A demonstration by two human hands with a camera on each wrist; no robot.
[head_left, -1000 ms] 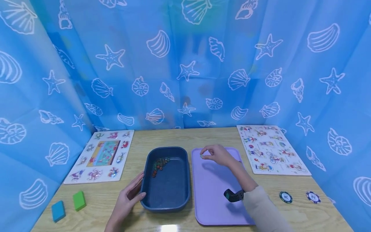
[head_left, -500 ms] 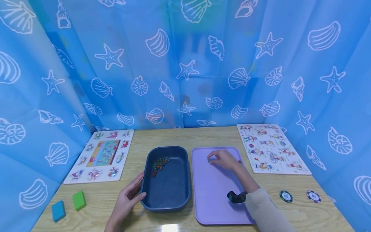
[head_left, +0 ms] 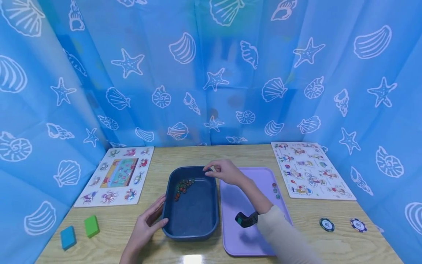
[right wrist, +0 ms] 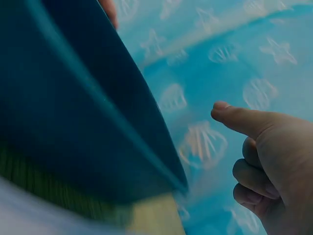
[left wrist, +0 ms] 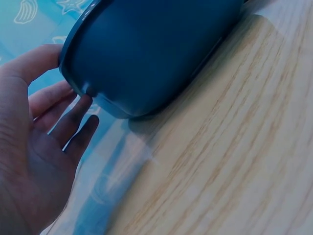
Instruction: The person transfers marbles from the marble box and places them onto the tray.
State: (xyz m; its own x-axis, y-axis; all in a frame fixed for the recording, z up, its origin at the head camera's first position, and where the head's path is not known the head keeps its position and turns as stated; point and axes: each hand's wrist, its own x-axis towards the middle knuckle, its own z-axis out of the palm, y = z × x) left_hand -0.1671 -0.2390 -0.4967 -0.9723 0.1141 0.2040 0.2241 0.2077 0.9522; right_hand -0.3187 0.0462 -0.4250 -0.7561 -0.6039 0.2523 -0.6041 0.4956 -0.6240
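My left hand [head_left: 145, 225] holds the near left corner of a dark blue tub [head_left: 191, 234]; in the left wrist view, thumb and fingers meet its rim and outer wall. Inside the tub, a heap of small shiny red and green glass-like pieces [head_left: 182, 187] lies toward the far left. My right hand [head_left: 224, 172] is over the tub's far right corner, thumb and index close together, with no piece visible between them. In the right wrist view its other fingers [right wrist: 252, 178] are curled. A lilac tray [head_left: 245, 247] is under the right forearm, with three small pieces [head_left: 275, 190] along its right edge.
A sea-animal puzzle board [head_left: 115, 176] lies at the back left, another picture puzzle board [head_left: 311, 170] at the back right. Green [head_left: 91, 226] and blue [head_left: 67, 237] blocks are at left. Two poker chips, dark green [head_left: 326, 224] and dark blue [head_left: 358, 225], are at right.
The right hand, earlier pinching a small greenish piece over the tray, moved slightly right, then left to the tub's far right corner. Pieces on the tray's right edge are uncovered. The left hand stays.
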